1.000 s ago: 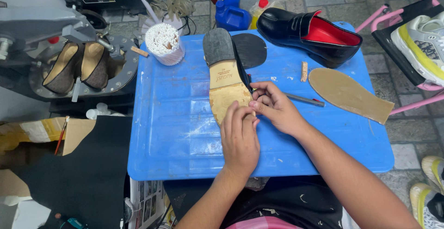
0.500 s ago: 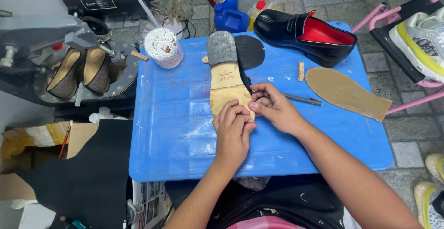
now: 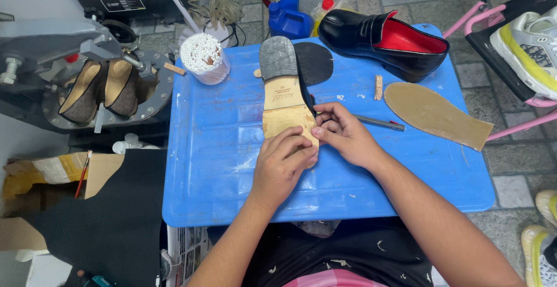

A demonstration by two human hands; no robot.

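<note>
A shoe lies sole up (image 3: 282,93) on the blue plastic table (image 3: 220,165), its tan leather sole and grey heel facing me. My left hand (image 3: 281,165) presses flat on the toe end of the sole. Fingers of my right hand (image 3: 342,133) pinch the sole's right edge near the toe. A dark rubber sole piece (image 3: 316,61) lies under the heel end. The toe itself is hidden under my hands.
A black loafer with red lining (image 3: 386,40) stands at the table's back right. A loose tan insole (image 3: 435,113), a thin tool (image 3: 380,123) and a small cork piece (image 3: 378,87) lie to the right. Cotton swabs in a cup (image 3: 203,58), a blue bottle (image 3: 287,11) and a shoe machine (image 3: 93,84) sit left and behind.
My left hand has slid slightly forward over the toe of the sole. The right hand's fingers stay pinched at the sole's edge. The view has shifted a little.
</note>
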